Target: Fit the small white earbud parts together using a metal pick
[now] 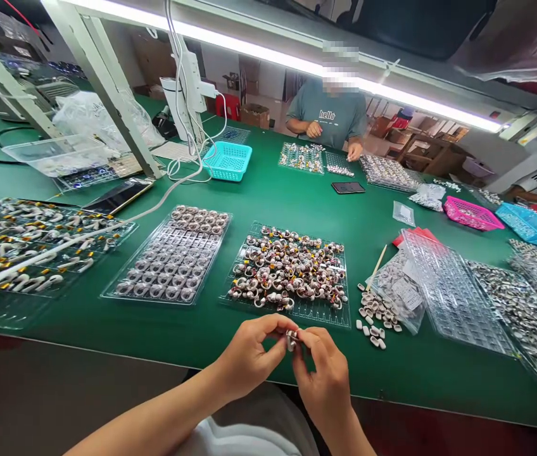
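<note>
Near the table's front edge, my left hand (253,356) pinches a small curved white-and-silver part (290,342), which looks like a clip-on earbud piece. My right hand (323,372) meets it from the other side, thumb and fingertips closed on the same piece. Just beyond my hands lies a clear tray (316,311) heaped with similar curved white parts (287,266) with dark red and yellow bits. To its left, another clear tray (206,253) holds rows of rounded parts in its pockets. Small white oval caps (375,316) lie loose to the right of my hands.
A white cable (154,206) crosses the left side over a further parts tray (26,240). Stacked clear trays (458,297) and plastic bags (396,285) lie right. A turquoise basket (228,161) and phone (348,187) stand farther back. Across the table, a person (330,114) works.
</note>
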`<action>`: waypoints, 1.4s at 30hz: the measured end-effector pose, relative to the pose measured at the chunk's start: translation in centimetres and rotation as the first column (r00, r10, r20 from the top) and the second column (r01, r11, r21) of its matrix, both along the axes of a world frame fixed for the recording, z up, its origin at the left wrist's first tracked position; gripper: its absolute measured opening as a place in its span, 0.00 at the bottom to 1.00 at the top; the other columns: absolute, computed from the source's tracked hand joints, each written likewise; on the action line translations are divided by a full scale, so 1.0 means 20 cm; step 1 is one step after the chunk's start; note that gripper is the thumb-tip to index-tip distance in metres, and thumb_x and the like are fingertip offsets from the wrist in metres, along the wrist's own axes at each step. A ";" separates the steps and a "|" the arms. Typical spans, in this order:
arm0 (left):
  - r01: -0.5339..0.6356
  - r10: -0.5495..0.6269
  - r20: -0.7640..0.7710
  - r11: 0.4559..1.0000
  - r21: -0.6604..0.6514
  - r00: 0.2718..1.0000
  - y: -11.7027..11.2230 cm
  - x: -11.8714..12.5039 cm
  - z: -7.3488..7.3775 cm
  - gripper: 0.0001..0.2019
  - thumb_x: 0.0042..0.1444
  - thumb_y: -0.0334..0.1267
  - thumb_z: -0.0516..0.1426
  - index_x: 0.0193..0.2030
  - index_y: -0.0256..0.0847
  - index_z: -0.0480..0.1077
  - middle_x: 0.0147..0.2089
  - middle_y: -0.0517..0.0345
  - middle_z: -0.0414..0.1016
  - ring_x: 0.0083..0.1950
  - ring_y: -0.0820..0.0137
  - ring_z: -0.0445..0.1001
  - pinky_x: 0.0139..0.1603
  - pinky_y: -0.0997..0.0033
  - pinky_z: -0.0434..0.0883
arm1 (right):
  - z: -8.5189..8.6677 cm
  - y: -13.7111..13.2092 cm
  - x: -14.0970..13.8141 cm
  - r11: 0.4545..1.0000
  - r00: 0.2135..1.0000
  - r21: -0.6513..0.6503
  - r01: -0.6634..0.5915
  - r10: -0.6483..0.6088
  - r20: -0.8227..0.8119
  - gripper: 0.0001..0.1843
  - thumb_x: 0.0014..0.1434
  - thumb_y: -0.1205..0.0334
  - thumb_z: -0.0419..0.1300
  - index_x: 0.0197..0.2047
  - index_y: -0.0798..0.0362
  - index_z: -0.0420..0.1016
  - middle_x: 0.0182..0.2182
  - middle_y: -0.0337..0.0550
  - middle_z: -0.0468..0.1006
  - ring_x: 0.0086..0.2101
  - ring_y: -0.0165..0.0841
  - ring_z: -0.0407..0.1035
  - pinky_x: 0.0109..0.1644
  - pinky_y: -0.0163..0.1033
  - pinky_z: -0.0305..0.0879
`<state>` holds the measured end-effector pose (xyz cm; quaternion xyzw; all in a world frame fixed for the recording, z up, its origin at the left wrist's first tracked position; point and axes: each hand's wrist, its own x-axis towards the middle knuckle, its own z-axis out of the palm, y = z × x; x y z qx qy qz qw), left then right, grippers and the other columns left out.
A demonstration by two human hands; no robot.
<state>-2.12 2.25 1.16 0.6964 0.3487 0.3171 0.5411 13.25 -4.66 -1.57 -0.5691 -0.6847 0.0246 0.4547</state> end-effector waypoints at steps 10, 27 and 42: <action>-0.006 0.004 0.021 0.997 0.072 1.000 -0.01 0.00 -0.04 0.11 0.57 0.29 0.55 0.43 0.40 0.77 0.37 0.54 0.80 0.37 0.68 0.77 0.42 0.72 0.72 | 0.04 -0.02 -0.01 0.908 0.844 -0.396 -0.137 -0.103 -0.527 0.06 0.63 0.59 0.59 0.37 0.51 0.76 0.28 0.39 0.76 0.27 0.28 0.68 0.29 0.31 0.65; -0.009 0.012 0.040 0.997 -0.072 0.999 -0.02 -0.01 -0.09 0.04 0.55 0.33 0.57 0.37 0.40 0.73 0.33 0.57 0.77 0.34 0.68 0.75 0.37 0.74 0.72 | 0.00 -0.06 -0.07 0.918 0.788 -0.374 -0.134 -0.130 -0.602 0.07 0.62 0.58 0.60 0.37 0.52 0.77 0.31 0.41 0.76 0.29 0.30 0.69 0.31 0.31 0.66; 0.151 0.057 0.319 0.793 -0.591 0.946 -0.01 -0.02 -0.08 0.15 0.51 0.44 0.67 0.39 0.36 0.76 0.30 0.57 0.78 0.31 0.73 0.76 0.37 0.73 0.74 | 0.04 -0.06 -0.09 0.910 0.600 -0.331 -0.249 -0.123 -0.791 0.03 0.62 0.60 0.62 0.38 0.49 0.77 0.34 0.39 0.74 0.34 0.30 0.72 0.38 0.33 0.71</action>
